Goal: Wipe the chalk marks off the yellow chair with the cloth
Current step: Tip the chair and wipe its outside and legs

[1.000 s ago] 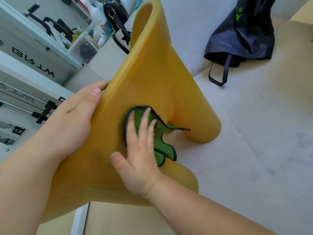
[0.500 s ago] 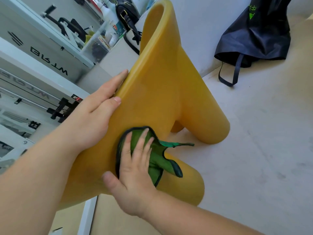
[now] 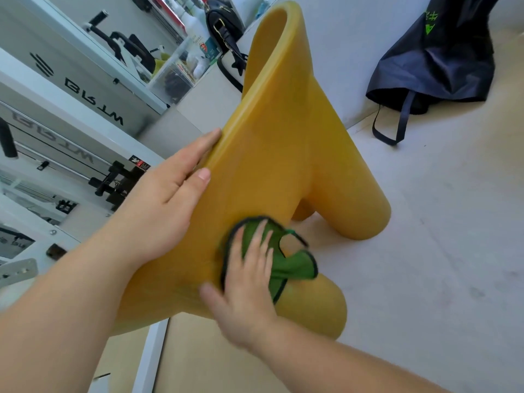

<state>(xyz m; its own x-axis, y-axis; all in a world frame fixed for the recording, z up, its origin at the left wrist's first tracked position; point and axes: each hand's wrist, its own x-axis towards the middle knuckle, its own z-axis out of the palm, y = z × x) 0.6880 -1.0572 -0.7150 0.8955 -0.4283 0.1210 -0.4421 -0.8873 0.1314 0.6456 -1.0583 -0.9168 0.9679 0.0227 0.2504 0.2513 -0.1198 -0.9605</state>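
Note:
The yellow chair (image 3: 280, 154) is tipped on its side on the floor, its rounded legs pointing right. My left hand (image 3: 167, 199) lies along the chair's upper left edge, fingers stretched over the rim, thumb on the yellow face. A green cloth with a dark border (image 3: 292, 262) is spread on the chair's lower face. My right hand (image 3: 246, 282) presses flat on the cloth with straight, spread fingers; it is motion-blurred. No chalk marks are plainly visible on the exposed yellow surface.
A dark navy bag with straps (image 3: 436, 61) slumps against the white wall at the upper right. White equipment cabinets (image 3: 71, 89) and a shelf with bottles and a black handbag (image 3: 224, 26) stand at the left and top. Pale floor (image 3: 425, 251) stretches right.
My right hand has slid the green cloth down the chair's face toward the lower leg, then slightly rightward. My left hand has shifted up along the chair's edge, fingers stretching out.

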